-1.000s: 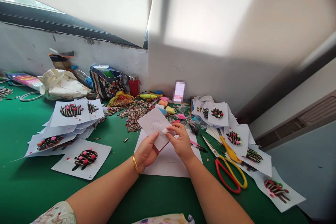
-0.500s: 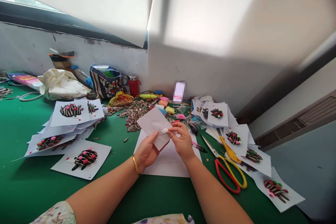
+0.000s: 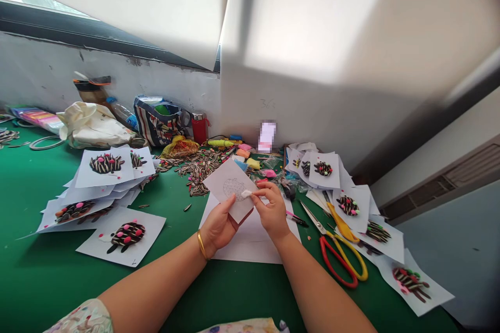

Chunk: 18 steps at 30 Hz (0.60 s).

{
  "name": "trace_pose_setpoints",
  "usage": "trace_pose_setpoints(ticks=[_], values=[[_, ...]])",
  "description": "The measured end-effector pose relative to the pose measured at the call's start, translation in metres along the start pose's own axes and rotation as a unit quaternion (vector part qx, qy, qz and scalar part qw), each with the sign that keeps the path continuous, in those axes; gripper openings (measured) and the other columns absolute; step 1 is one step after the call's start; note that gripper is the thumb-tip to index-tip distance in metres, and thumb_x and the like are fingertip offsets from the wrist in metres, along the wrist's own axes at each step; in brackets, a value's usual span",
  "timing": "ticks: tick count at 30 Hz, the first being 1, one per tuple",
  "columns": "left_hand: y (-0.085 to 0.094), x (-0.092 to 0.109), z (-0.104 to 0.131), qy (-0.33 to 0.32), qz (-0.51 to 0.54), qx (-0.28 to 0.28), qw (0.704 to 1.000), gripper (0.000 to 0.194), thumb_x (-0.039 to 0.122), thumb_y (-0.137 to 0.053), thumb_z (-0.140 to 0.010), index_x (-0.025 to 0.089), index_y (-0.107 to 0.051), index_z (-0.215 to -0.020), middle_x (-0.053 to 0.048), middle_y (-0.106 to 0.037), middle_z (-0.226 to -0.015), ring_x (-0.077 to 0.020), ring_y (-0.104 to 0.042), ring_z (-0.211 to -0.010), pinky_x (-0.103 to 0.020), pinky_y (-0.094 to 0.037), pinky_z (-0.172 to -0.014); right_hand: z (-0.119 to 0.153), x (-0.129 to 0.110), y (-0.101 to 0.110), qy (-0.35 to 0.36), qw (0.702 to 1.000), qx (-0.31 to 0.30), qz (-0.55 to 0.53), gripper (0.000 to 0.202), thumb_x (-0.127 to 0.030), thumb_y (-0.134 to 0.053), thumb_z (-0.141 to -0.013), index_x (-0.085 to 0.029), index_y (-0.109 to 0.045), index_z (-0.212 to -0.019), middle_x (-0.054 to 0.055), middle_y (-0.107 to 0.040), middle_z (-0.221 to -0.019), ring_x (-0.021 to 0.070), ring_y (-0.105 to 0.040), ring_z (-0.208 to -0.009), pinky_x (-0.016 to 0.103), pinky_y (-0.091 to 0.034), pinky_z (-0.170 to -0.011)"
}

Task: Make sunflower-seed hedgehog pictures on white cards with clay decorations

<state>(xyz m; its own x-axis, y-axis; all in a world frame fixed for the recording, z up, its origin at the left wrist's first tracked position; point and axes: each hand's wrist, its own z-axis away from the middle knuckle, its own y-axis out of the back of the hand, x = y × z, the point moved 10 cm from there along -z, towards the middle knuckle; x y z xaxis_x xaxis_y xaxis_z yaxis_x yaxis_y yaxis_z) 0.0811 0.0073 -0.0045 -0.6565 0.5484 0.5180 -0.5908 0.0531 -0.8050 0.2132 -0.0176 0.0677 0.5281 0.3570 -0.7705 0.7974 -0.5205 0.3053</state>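
Observation:
My left hand [image 3: 222,222] grips a white card [image 3: 225,179] by its near edge, thumb on top. A rounded outline with fine marks inside is drawn on the card. Between the thumb and fingers of my right hand [image 3: 270,210] is a small lump of white clay [image 3: 246,194], held against the drawing's right side; its exact material is hard to tell. Below both hands lies a white sheet of paper [image 3: 253,247] on the green table [image 3: 187,291]. A pink and black pen [image 3: 297,218] rests just right of my right hand.
Sunflower seeds [image 3: 199,169] are heaped behind the card, beside coloured clay packets [image 3: 253,164]. Finished seed-hedgehog cards [image 3: 103,166] pile up at left, and more cards [image 3: 353,205] at right. Red-and-yellow scissors [image 3: 338,250] lie at right. Bags [image 3: 160,122] and a red flask [image 3: 199,127] line the wall.
Almost nothing differs. The white lump and my right fingertips have shifted very slightly against the card; my left hand keeps its hold.

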Motion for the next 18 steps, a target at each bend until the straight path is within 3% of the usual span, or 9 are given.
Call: trace_pose_setpoints(ticks=[6,9,18], values=[[0.002,0.001,-0.002,0.007,0.016,0.007,1.0,0.026,0.023,-0.059,-0.092,0.015,-0.064,-0.117,-0.009,-0.069,-0.119,-0.0218,-0.068,-0.103,-0.041,-0.052,-0.1,-0.001,-0.003,0.003,0.006,1.0,0.004,-0.029,0.015,-0.033,-0.062,-0.09,-0.024,-0.07,-0.098,0.009,-0.061,-0.114,0.0235,-0.057,-0.111,0.041,-0.048,-0.094],[0.006,0.003,-0.004,0.002,0.017,0.01,1.0,0.026,0.024,-0.059,-0.092,0.016,-0.065,-0.116,-0.009,-0.069,-0.12,-0.022,-0.067,-0.105,-0.042,-0.053,-0.099,-0.001,-0.003,0.004,0.007,1.0,0.004,-0.03,0.019,-0.033,-0.056,-0.093,-0.024,-0.072,-0.098,0.009,-0.061,-0.113,0.0231,-0.057,-0.11,0.041,-0.047,-0.096],[0.008,0.004,-0.007,0.0,0.042,0.005,0.999,0.025,0.024,-0.057,-0.094,0.016,-0.065,-0.116,-0.009,-0.068,-0.122,-0.0211,-0.066,-0.107,-0.038,-0.052,-0.099,0.005,-0.016,-0.006,0.084,0.994,-0.025,0.069,0.026,-0.025,-0.054,-0.093,-0.029,-0.074,-0.109,0.008,-0.064,-0.122,0.0257,-0.055,-0.117,0.047,-0.044,-0.101]])
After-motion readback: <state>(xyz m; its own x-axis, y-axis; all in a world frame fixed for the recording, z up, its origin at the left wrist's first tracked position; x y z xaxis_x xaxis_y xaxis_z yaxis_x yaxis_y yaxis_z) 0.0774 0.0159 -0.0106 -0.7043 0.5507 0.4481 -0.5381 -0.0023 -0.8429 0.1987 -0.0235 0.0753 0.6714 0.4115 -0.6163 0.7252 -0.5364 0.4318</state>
